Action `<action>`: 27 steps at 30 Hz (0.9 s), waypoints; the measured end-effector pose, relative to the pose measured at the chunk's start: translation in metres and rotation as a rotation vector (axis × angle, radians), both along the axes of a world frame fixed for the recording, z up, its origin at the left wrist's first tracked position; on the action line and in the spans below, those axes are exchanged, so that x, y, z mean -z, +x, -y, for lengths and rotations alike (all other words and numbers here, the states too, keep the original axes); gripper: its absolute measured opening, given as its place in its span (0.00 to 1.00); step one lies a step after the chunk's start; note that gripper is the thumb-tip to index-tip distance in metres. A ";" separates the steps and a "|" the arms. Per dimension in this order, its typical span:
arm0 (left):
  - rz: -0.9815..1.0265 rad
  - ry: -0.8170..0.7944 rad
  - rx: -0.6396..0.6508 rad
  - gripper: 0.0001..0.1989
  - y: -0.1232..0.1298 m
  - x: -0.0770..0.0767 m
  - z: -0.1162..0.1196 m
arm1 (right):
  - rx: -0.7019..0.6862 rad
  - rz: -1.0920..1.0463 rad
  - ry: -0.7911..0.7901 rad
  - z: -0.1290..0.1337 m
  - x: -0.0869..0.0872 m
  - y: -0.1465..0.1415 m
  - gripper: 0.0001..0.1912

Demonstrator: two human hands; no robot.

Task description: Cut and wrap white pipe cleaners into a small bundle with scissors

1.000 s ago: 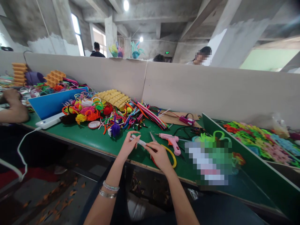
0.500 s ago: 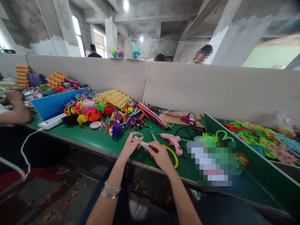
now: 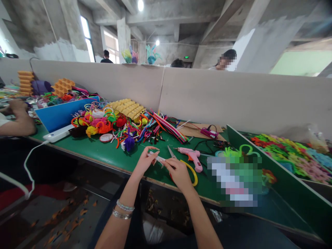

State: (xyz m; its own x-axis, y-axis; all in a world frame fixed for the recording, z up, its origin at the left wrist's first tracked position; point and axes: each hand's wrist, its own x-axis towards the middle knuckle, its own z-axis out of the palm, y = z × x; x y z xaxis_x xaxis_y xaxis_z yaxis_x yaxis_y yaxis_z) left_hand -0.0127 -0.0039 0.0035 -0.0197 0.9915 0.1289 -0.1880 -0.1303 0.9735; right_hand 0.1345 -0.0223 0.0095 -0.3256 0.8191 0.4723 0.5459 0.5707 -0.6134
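Note:
Between the fingers of both hands is a short, slim white piece, held above the table's front edge; its exact kind is too small to tell. My left hand pinches its left end between thumb and fingers. My right hand is closed on the other end. Just beyond my right hand lie scissors with a yellow handle, partly hidden by that hand, their blades pointing away. A pink glue gun rests on its side to the right of the scissors.
A heap of colourful pipe cleaners covers the back left, with a purple pompom nearer. A white power strip sits by a blue divider. A green divider stands right. A co-worker's arm is far left.
My right hand's fingers have closed in more tightly around their end of the white piece. The left hand has barely shifted, and the table's things stay put.

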 end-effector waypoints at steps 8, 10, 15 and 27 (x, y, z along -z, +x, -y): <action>0.020 -0.033 -0.012 0.16 -0.001 -0.001 0.001 | 0.006 0.104 0.036 0.001 0.000 0.000 0.17; 0.023 -0.032 -0.009 0.16 -0.001 -0.001 0.001 | 0.005 0.126 0.043 0.001 0.000 0.000 0.18; 0.045 -0.032 -0.009 0.17 -0.001 -0.001 0.001 | -0.010 0.142 0.041 0.002 -0.001 0.000 0.17; 0.019 0.018 -0.050 0.17 -0.002 0.002 0.001 | 0.029 0.095 0.021 0.000 0.001 -0.002 0.12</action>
